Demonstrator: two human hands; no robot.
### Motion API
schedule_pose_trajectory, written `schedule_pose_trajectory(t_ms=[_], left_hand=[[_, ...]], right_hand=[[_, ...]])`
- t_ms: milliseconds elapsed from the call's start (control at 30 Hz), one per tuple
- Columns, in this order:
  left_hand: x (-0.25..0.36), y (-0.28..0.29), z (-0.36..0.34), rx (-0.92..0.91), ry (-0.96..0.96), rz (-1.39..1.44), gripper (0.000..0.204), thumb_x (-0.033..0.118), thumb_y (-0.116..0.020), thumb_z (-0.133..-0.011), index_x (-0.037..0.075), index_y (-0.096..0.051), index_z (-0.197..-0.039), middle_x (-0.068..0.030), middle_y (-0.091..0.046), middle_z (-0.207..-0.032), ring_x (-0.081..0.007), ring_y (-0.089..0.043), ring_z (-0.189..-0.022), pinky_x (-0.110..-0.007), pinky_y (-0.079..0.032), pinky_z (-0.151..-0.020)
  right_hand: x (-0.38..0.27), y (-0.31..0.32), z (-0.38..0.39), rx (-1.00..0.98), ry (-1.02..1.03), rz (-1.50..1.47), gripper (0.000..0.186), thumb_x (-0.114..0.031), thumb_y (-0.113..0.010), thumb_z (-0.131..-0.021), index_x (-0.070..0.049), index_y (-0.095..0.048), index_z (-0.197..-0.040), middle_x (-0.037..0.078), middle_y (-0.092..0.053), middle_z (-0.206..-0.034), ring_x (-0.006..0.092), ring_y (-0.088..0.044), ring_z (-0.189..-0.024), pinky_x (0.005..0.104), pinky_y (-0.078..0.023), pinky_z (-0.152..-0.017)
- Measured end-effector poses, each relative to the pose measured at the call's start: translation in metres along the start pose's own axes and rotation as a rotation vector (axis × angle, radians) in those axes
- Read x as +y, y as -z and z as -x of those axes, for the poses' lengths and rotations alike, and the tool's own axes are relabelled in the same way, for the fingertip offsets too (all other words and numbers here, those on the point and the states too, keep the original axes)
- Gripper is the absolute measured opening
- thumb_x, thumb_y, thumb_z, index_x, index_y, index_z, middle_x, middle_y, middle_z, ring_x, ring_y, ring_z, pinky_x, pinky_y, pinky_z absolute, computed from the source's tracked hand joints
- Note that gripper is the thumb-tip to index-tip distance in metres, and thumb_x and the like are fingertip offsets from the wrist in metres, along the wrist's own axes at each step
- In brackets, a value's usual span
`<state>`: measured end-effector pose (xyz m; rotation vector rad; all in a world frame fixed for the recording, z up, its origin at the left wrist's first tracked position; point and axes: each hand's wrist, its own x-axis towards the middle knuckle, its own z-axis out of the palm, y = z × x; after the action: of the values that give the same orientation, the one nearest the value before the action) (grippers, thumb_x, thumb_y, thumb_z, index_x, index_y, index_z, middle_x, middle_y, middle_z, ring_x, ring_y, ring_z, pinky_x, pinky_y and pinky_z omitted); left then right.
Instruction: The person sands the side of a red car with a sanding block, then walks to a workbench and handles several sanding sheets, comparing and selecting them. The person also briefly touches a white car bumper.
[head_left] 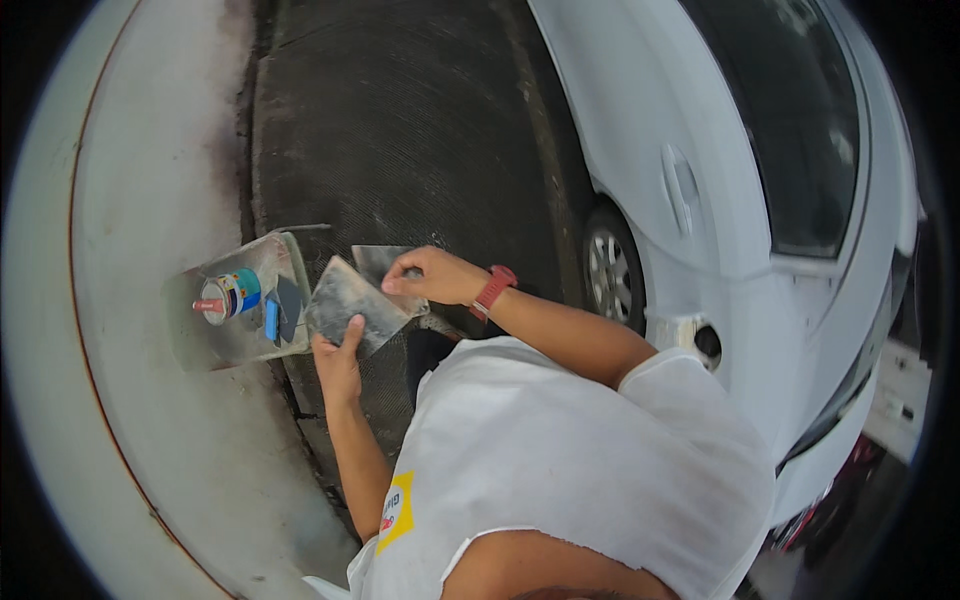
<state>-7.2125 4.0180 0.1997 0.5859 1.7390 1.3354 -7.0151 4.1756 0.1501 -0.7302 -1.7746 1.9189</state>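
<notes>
My left hand (pixel 338 362) grips a flat square plate (pixel 347 300), smeared pale grey, by its lower edge. A second flat plate (pixel 372 257) shows behind it at the upper right. My right hand (pixel 425 272), with a red band on the wrist, is closed with its fingertips pinched at the right side of the plates; which plate they hold is hard to tell. Left of the hands, a dusty tray (pixel 195 340) holds a can (pixel 240 290) with a red object lying across it, a blue block (pixel 271 318) and dark flat pieces (pixel 289 305).
A white car (pixel 690 120) with a wheel (pixel 608 262) and an opening near the wheel stands to my right. A pale wall or ledge (pixel 140 430) with a thin rust-coloured line runs along my left. Dark rough ground (pixel 390 120) lies between them.
</notes>
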Motion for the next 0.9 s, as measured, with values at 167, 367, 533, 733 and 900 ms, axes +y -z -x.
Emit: schedule_pose_trajectory(t_ms=[167,367,533,733,900], left_hand=[[0.0,-0.01,-0.009,0.043,0.011,0.276,0.045,0.015,-0.081,-0.099,0.001,-0.06,-0.137,-0.0107,-0.067,-0.136,-0.0226,-0.066,-0.121,-0.041,-0.052,-0.107],[-0.019,0.031,-0.02,-0.331,0.197,0.278,0.047,0.012,-0.079,-0.1,0.004,-0.06,-0.142,-0.0088,-0.068,-0.138,-0.0226,-0.066,-0.124,-0.042,-0.052,-0.11],[-0.071,0.012,0.036,-0.641,0.419,0.42,0.05,0.01,-0.078,-0.099,0.005,-0.058,-0.145,-0.0085,-0.067,-0.139,-0.0218,-0.065,-0.127,-0.039,-0.052,-0.111],[-0.107,0.009,0.08,-0.482,0.482,0.492,0.055,0.013,-0.078,-0.1,0.002,-0.053,-0.148,-0.0094,-0.064,-0.142,-0.0218,-0.064,-0.129,-0.037,-0.053,-0.11],[-0.106,0.041,0.086,-0.421,0.396,0.372,0.055,0.014,-0.079,-0.099,0.003,-0.055,-0.147,-0.0104,-0.064,-0.141,-0.0235,-0.064,-0.129,-0.038,-0.053,-0.111]], right_hand=[[0.016,-0.015,0.031,-0.054,-0.045,0.16,0.037,-0.037,-0.078,-0.098,0.0,-0.081,-0.094,0.011,-0.077,-0.087,0.0152,-0.07,-0.085,0.035,-0.054,-0.077],[0.039,-0.039,0.077,0.777,0.058,-0.507,0.058,-0.005,-0.067,-0.102,-0.005,-0.047,-0.156,0.012,-0.068,-0.132,0.0189,-0.072,-0.093,0.0322,-0.062,-0.08],[0.024,-0.094,0.112,0.871,-0.119,-0.59,0.056,-0.011,-0.066,-0.106,-0.005,-0.047,-0.158,0.013,-0.07,-0.123,0.0178,-0.071,-0.096,0.033,-0.064,-0.07],[0.059,-0.058,0.185,0.906,-0.292,-0.144,0.046,-0.033,-0.066,-0.108,-0.005,-0.063,-0.144,0.011,-0.069,-0.128,0.0144,-0.07,-0.089,0.0298,-0.06,-0.068],[0.103,0.035,0.299,1.333,-0.425,1.006,0.068,-0.028,-0.077,-0.094,-0.005,-0.052,-0.153,0.016,-0.047,-0.162,0.0394,-0.06,-0.134,0.0476,-0.053,-0.109]])
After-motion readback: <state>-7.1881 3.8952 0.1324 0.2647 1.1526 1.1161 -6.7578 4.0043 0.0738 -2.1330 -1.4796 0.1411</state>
